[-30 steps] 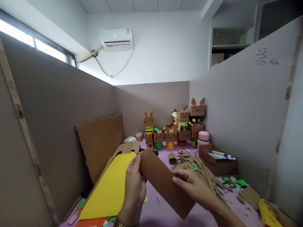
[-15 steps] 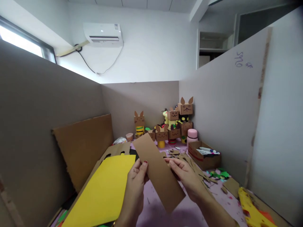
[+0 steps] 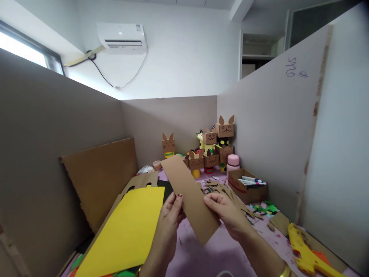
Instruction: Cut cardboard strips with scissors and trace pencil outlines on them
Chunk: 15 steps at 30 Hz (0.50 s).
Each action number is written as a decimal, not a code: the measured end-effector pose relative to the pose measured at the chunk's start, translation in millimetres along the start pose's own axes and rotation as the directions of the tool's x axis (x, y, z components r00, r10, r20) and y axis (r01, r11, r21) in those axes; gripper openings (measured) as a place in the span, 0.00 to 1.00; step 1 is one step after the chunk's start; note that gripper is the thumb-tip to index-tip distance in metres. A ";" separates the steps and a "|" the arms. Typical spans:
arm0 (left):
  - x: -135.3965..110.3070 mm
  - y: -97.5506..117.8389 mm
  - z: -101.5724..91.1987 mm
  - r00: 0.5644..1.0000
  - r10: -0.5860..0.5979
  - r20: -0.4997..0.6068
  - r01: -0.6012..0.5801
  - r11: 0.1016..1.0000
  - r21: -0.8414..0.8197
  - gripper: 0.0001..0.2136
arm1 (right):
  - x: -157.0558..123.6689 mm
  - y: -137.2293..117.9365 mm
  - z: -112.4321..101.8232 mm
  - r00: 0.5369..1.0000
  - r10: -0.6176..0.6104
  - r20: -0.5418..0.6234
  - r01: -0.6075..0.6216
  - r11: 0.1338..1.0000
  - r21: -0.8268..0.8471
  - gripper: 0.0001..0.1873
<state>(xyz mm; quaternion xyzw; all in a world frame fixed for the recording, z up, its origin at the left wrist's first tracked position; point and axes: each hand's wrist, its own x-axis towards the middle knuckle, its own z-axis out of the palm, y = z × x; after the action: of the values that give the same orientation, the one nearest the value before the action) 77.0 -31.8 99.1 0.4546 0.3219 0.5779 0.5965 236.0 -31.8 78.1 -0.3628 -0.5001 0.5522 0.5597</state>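
Observation:
A long brown strip of cardboard (image 3: 188, 196) is held up slantwise over the table, its far end to the left and its near end to the right. My left hand (image 3: 170, 215) pinches its left edge, thumb on top. On the right edge, my right hand (image 3: 221, 209) grips it between thumb and fingers. The fingers beneath the strip are partly hidden. Just left of my left hand lies a large yellow sheet (image 3: 127, 227) on top of other cardboard pieces.
Cardboard animal figures (image 3: 196, 163) stand at the back. A pink bottle (image 3: 233, 162) and a box of markers (image 3: 245, 192) are at right, with cardboard scraps (image 3: 230, 194) before them. A yellow glue gun (image 3: 302, 250) lies near right. Cardboard (image 3: 100, 177) leans against the left partition.
The cardboard strip's near end has moved up and slightly left. My right thumb now lies on top of its right edge. The view has shifted slightly.

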 end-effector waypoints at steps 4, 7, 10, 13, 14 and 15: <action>-6.5 0.2 5.3 0.995 -0.051 0.086 0.060 0.994 -0.096 0.20 | 0.0 4.5 6.9 0.999 0.033 0.038 -0.034 0.999 0.037 0.23; -7.0 -1.1 4.4 0.990 -0.064 0.124 0.078 0.991 -0.109 0.24 | -1.1 7.2 12.1 0.997 0.050 0.053 -0.050 0.999 0.001 0.23; -2.8 -4.2 1.6 0.999 0.031 -0.022 -0.031 0.999 -0.029 0.26 | -5.8 4.3 15.1 1.000 0.010 0.017 -0.009 0.999 -0.037 0.25; 1.8 -7.1 0.7 0.977 0.141 -0.159 -0.133 0.989 0.059 0.30 | -12.5 -0.6 18.5 0.993 -0.026 0.119 0.035 0.996 -0.078 0.33; 2.7 -7.7 0.9 0.971 0.157 -0.178 -0.147 0.987 0.071 0.31 | -14.0 -1.5 20.0 0.984 -0.037 0.174 0.057 0.992 -0.110 0.34; 3.4 -8.0 1.1 0.968 0.165 -0.188 -0.154 0.986 0.072 0.32 | -14.9 -1.6 21.5 0.974 -0.048 0.219 0.082 0.985 -0.150 0.33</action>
<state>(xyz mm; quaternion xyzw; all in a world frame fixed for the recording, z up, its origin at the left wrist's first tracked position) 81.6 -28.0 92.7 0.4374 0.3571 0.6559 0.5010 217.4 -49.7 82.4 -0.3276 -0.6115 0.5281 0.4897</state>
